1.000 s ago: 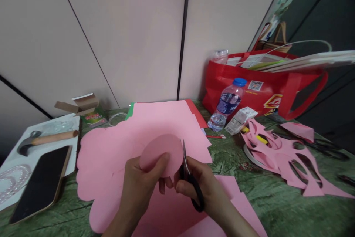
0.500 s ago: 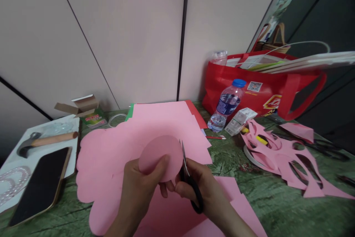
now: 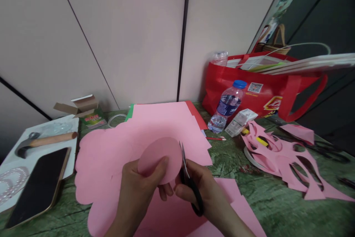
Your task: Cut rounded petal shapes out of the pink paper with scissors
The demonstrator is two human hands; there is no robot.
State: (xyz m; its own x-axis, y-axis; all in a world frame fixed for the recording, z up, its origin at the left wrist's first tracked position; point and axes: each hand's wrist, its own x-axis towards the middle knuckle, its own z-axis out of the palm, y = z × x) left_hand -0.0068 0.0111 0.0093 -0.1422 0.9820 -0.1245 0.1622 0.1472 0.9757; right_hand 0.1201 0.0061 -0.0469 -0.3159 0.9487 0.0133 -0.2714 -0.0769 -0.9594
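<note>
A round pink paper disc (image 3: 158, 152) is pinched in my left hand (image 3: 144, 183), thumb on top and fingers beneath. My right hand (image 3: 201, 185) holds black-handled scissors (image 3: 196, 192), blades pointing up and away from me. Those blades stand along the disc's right edge, slightly parted at the tips; whether they touch the paper I cannot tell. Beneath both hands lie pink paper sheets (image 3: 163, 118), and a scalloped pink paper shape (image 3: 97, 163) spreads to the left.
On the right lie pink cut-out scraps (image 3: 285, 159), a water bottle (image 3: 226, 107), a small white box (image 3: 240, 122) and a red bag (image 3: 249, 81). On the left are a hammer (image 3: 50, 139), a phone (image 3: 41, 185), a beaded strand (image 3: 13, 183) and an opened green box (image 3: 93, 117).
Hardly anything differs. The view has shifted very slightly, and the disc and scissors keep nearly the same place in my hands.
</note>
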